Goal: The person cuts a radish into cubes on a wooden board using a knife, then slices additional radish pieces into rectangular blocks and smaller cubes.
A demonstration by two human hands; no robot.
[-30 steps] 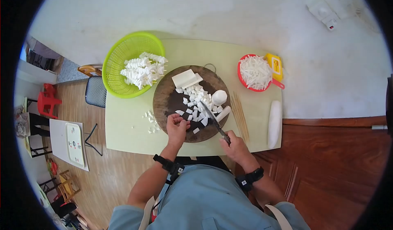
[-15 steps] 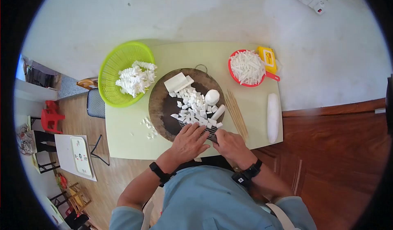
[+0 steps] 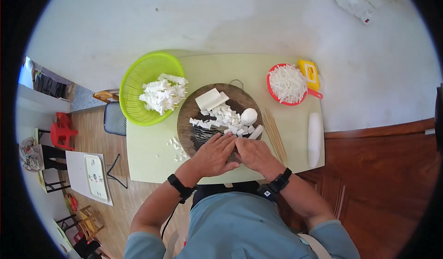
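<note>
On the round wooden chopping board [image 3: 187,141] lie many white radish cubes [image 3: 225,115], two thick slabs [image 3: 208,98] and a rounded radish chunk [image 3: 249,116]. A knife with a dark, white-striped blade [image 3: 202,133] lies low and nearly flat by the near edge of the cubes. Its handle is hidden in my right hand [image 3: 254,154], which is closed around it. My left hand [image 3: 211,156] reaches over the blade, fingers stretched out side by side, touching the knife and close to the right hand. A short radish stick [image 3: 256,131] rests beside the right knuckles.
Left of the board stands a green basket [image 3: 131,93] holding skewered white pieces [image 3: 164,94]. Bamboo skewers [image 3: 275,136] and a whole white radish [image 3: 314,139] lie right. Behind them are a red colander [image 3: 271,90] of white strips and a yellow packet [image 3: 308,74]. Scraps [image 3: 176,149] lie left.
The knife blade has swung out to the left and shows more of its striped face. Cubes at the near left have shifted away from me. The whole view has moved slightly.
</note>
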